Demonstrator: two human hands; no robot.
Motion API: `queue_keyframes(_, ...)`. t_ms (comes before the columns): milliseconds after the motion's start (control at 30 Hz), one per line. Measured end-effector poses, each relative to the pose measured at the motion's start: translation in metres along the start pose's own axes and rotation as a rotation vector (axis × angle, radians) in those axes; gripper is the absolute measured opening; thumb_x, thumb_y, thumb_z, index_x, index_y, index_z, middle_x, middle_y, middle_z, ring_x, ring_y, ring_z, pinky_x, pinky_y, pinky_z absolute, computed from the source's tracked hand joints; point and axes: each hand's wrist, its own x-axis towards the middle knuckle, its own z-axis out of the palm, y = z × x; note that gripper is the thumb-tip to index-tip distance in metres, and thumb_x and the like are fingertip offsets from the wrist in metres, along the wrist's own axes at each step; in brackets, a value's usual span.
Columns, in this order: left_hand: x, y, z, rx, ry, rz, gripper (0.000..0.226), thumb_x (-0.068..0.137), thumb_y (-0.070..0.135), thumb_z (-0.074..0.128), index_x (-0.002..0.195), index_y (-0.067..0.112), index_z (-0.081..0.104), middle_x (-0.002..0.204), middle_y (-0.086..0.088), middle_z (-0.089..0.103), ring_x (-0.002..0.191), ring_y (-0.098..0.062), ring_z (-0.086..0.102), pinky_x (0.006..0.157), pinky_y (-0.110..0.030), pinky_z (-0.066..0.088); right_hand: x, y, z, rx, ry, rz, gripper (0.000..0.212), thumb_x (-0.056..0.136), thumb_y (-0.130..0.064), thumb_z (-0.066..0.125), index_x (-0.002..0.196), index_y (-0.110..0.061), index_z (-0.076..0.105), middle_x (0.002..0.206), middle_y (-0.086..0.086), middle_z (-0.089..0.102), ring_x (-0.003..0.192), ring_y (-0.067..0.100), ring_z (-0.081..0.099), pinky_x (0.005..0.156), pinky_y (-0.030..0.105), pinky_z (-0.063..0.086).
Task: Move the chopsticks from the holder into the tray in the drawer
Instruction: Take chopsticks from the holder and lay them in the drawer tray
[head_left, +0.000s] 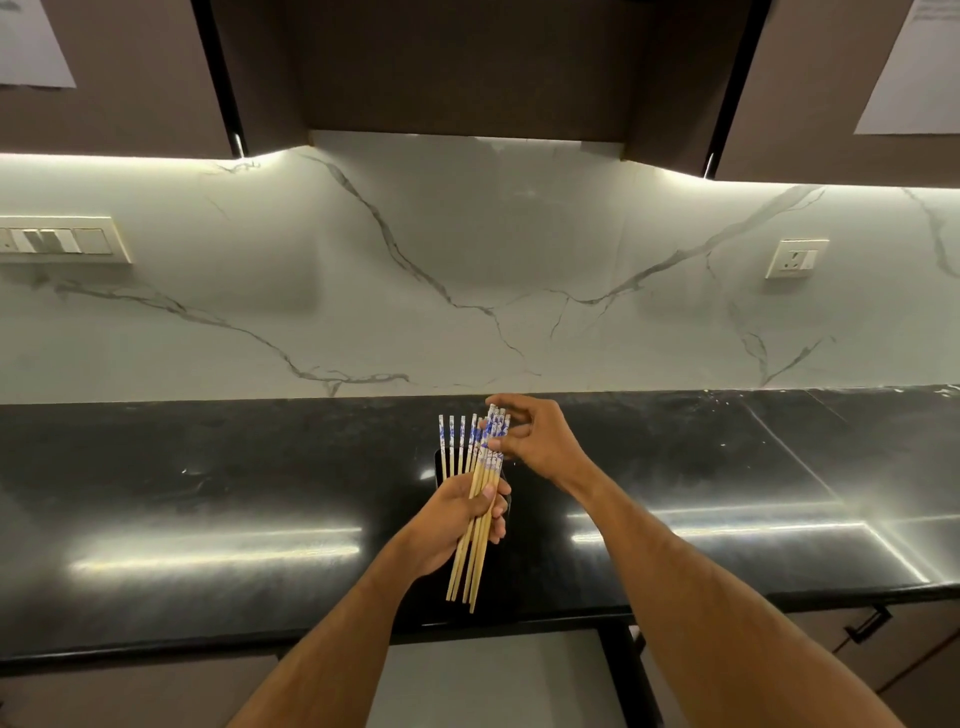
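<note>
While you stand at the black bench (208, 493), its glossy top throws back strip lights under dark cabinets (467, 67), with a veined white marble wall (467, 260) behind and a drawer (493, 680) open below the front edge. Your left hand (457, 525) is closed around a bundle (480, 519) of chopsticks, tips slanting down toward the front edge. Your right hand (524, 441) pinches the bundle's blue-patterned tops, the other fingers loosely spread. Four more chopsticks (457, 441) stand upright in the black holder (441, 467), mid-bench behind your left hand.
</note>
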Motion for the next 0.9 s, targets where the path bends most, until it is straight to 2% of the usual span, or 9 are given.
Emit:
queue_keyframes(67, 0.001, -0.001, -0.001, 0.009, 0.007, 0.003, 0.027, 0.104, 0.023, 0.047, 0.116, 0.005, 0.062, 0.085, -0.008, 0.061, 0.077, -0.024, 0.063, 0.076, -0.04, 0.052, 0.0, 0.002, 0.0, 0.005, 0.026, 0.001, 0.051, 0.082, 0.007, 0.075, 0.129, -0.003, 0.06, 0.114, 0.014, 0.071, 0.092, 0.021, 0.076, 0.082, 0.041, 0.063)
queue_keyframes(200, 0.002, -0.002, 0.001, 0.02, 0.002, 0.0, 0.025, 0.104, 0.023, 0.048, 0.114, 0.006, 0.063, 0.084, -0.007, 0.061, 0.076, -0.024, 0.062, 0.075, -0.037, 0.053, -0.001, 0.002, 0.004, 0.023, 0.036, 0.017, 0.059, 0.083, 0.007, 0.075, 0.137, -0.007, 0.055, 0.12, 0.011, 0.069, 0.091, 0.02, 0.076, 0.081, 0.039, 0.063)
queue_keyframes(333, 0.002, -0.002, 0.002, 0.04, -0.008, -0.005, 0.026, 0.104, 0.024, 0.048, 0.116, 0.005, 0.061, 0.084, -0.007, 0.062, 0.076, -0.023, 0.063, 0.075, -0.037, 0.053, -0.002, 0.005, 0.004, -0.012, 0.073, 0.017, 0.047, 0.082, 0.004, 0.076, 0.127, -0.006, 0.064, 0.109, 0.012, 0.074, 0.085, 0.015, 0.076, 0.075, 0.029, 0.063)
queue_keyframes(500, 0.001, -0.005, 0.001, 0.077, 0.014, -0.015, 0.026, 0.105, 0.023, 0.046, 0.114, 0.004, 0.061, 0.081, -0.005, 0.06, 0.073, -0.02, 0.062, 0.074, -0.036, 0.052, -0.005, 0.003, 0.004, 0.013, 0.072, 0.05, 0.041, 0.083, 0.005, 0.076, 0.121, -0.006, 0.063, 0.106, 0.011, 0.074, 0.089, 0.018, 0.076, 0.076, 0.033, 0.063)
queue_keyframes(600, 0.0, -0.005, 0.001, 0.13, 0.025, -0.015, 0.023, 0.105, 0.02, 0.045, 0.11, 0.005, 0.062, 0.079, -0.003, 0.06, 0.07, -0.019, 0.061, 0.073, -0.035, 0.053, -0.007, 0.002, 0.006, 0.081, 0.037, 0.12, 0.046, 0.083, 0.002, 0.076, 0.124, -0.009, 0.058, 0.105, 0.011, 0.074, 0.092, 0.02, 0.076, 0.078, 0.035, 0.063)
queue_keyframes(667, -0.001, -0.005, 0.002, 0.159, 0.026, -0.023, 0.023, 0.105, 0.018, 0.045, 0.109, 0.005, 0.062, 0.079, -0.004, 0.061, 0.071, -0.019, 0.062, 0.073, -0.035, 0.054, -0.007, 0.003, 0.006, 0.126, 0.054, 0.165, 0.038, 0.084, -0.001, 0.077, 0.119, -0.003, 0.062, 0.101, 0.013, 0.075, 0.089, 0.022, 0.076, 0.075, 0.035, 0.063)
queue_keyframes(767, -0.003, -0.006, 0.004, 0.194, 0.046, -0.022, 0.023, 0.105, 0.017, 0.045, 0.111, 0.005, 0.063, 0.081, -0.005, 0.065, 0.072, -0.019, 0.064, 0.073, -0.034, 0.055, -0.007, 0.005, 0.008, 0.218, 0.132, 0.284, 0.03, 0.083, 0.0, 0.076, 0.112, 0.0, 0.066, 0.094, 0.011, 0.077, 0.082, 0.021, 0.077, 0.069, 0.032, 0.063)
queue_keyframes(900, -0.006, -0.007, 0.004, 0.215, 0.069, -0.007, 0.023, 0.105, 0.016, 0.045, 0.113, 0.007, 0.065, 0.084, -0.005, 0.067, 0.073, -0.018, 0.064, 0.07, -0.033, 0.054, -0.005, 0.007, 0.011, 0.403, 0.236, 0.459, 0.028, 0.079, 0.007, 0.076, 0.104, -0.003, 0.069, 0.09, 0.013, 0.078, 0.08, 0.023, 0.078, 0.07, 0.039, 0.064)
